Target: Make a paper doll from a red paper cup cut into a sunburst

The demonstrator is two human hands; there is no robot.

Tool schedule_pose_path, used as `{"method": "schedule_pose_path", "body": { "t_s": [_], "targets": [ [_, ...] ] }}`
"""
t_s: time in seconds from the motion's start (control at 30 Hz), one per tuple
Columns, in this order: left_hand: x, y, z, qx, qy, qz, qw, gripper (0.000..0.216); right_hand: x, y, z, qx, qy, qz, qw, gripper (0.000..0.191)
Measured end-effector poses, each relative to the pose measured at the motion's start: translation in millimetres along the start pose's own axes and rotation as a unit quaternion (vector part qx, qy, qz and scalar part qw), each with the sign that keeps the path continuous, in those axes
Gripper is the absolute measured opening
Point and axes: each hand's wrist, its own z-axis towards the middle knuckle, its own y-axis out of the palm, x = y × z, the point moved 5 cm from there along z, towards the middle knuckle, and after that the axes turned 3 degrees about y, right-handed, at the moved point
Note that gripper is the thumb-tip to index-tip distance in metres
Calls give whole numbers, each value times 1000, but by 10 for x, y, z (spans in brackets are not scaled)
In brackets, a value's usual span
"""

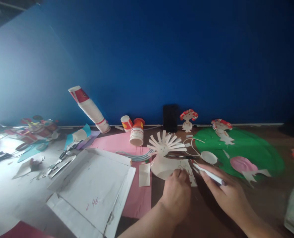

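My left hand rests with curled fingers on a white paper cut-out lying on the brown table, pressing its near edge. My right hand holds a white pen, its tip pointing left at the same cut-out. Just behind the cut-out lies a paper cup cut into fanned strips. A small white paper disc lies to the right of it.
An open flat cardboard box sits left on pink paper. A green paper sheet with paper figures lies right. Paper cups, a tall cup stack, a black phone and scissors stand farther back and left.
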Motion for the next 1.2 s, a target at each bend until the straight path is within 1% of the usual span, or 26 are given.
{"method": "schedule_pose_path", "body": {
  "t_s": [0.13, 0.27, 0.33, 0.63, 0.8, 0.97, 1.07, 1.2],
  "targets": [
    [12, -13, 13, -18, 2, 5, 1000, 23, -23, -4, 25, 8, 1, 0, 1000, 19],
    [46, -20, 45, -48, 32, 34, 998, 23, -25, 5, 30, 11, 6, -3, 1000, 20],
    [50, -23, 57, -48, 41, 40, 997, 22, -14, 5, 26, 11, 10, -5, 1000, 20],
    [40, -7, 56, -19, 45, 49, 998, 20, 29, -5, 15, 5, 26, 1, 1000, 20],
    [30, -31, 43, 25, 25, 31, 999, 28, 29, 13, 14, -2, 14, -5, 1000, 20],
    [29, -18, 42, 14, 8, 31, 999, 25, 53, 28, -8, -1, 15, -8, 1000, 21],
    [25, -12, 44, 22, 9, 19, 1000, 25, 62, 27, -3, -6, 21, -6, 1000, 22],
    [-1, 14, 43, 63, 9, -4, 998, 32, 43, 22, 21, -12, 19, -9, 1000, 21]
  ]
}}
